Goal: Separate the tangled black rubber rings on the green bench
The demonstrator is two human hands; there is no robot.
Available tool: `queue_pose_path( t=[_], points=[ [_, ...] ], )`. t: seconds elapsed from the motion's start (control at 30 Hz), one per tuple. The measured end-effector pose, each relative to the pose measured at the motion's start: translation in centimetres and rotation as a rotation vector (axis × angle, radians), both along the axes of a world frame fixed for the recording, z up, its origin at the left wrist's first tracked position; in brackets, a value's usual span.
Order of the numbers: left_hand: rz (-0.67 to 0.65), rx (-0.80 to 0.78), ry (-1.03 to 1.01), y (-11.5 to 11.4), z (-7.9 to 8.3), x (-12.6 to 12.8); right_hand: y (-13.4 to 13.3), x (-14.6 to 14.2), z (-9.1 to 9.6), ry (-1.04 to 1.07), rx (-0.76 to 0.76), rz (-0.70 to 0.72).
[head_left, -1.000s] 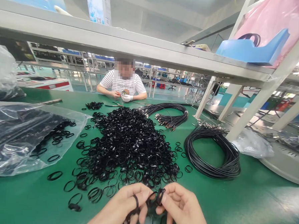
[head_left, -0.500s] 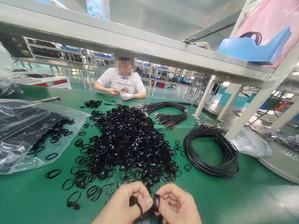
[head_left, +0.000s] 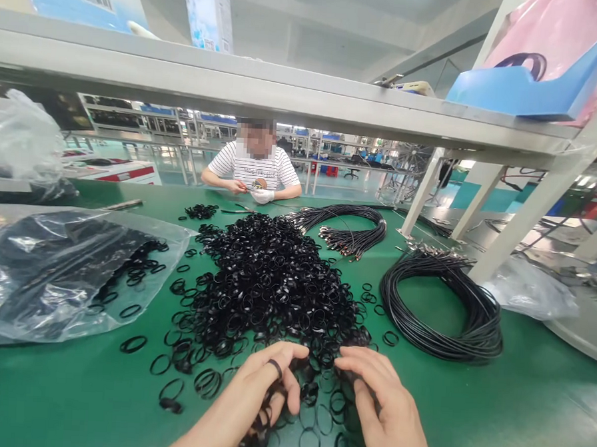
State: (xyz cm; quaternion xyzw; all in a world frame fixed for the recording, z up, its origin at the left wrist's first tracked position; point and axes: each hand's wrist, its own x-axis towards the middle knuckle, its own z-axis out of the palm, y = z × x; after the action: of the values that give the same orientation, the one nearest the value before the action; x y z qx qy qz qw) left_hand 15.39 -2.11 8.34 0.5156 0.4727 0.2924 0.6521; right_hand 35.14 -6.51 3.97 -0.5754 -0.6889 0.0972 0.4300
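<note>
The left hand [head_left: 270,382] is half-curled with one black ring [head_left: 275,368] around a digit; its grip on rings beneath the palm cannot be determined. The right hand [head_left: 387,398] is spread, gripping nothing visible. The ring pile [head_left: 270,275] extends toward both hands from near the far edge of the worktop [head_left: 533,409].

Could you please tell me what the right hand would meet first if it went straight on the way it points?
The right hand would probably meet the near edge of the pile of black rings, though the hand's height above the table is unclear.
</note>
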Motion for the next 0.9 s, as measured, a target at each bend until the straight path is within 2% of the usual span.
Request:
queue_pose_path(
  t=[0.17, 0.3, 0.43, 0.57, 0.63, 0.77, 0.9],
  points=[
    [-0.02, -0.121, -0.063, -1.0, 0.1, 0.6, -0.8, -2.6, 0.4, 0.025, 0.114, 0.118],
    [-0.016, -0.213, -0.06, -1.5, -0.4, 0.8, -1.2, -4.9, 0.2, 0.119, 0.087, 0.156],
    [-0.065, -0.172, -0.013, -1.4, -0.3, 0.7, -0.9, -5.2, 0.3, 0.227, -0.017, 0.158],
    [-0.137, -0.051, -0.004, -1.0, 0.2, 0.5, -0.6, -4.0, 0.6, 0.521, -0.321, 0.114],
    [-0.181, 0.009, 0.016, -0.8, 0.3, 0.5, -0.4, -3.5, 0.7, 0.643, -0.413, 0.098],
    [-0.192, 0.051, 0.088, -0.5, -0.1, 0.6, -0.4, -3.1, 1.0, 0.755, -0.439, 0.058],
    [-0.167, 0.021, 0.094, -0.3, -0.4, 0.6, -0.3, -2.9, 1.2, 0.937, -0.487, 0.105]
  ],
)
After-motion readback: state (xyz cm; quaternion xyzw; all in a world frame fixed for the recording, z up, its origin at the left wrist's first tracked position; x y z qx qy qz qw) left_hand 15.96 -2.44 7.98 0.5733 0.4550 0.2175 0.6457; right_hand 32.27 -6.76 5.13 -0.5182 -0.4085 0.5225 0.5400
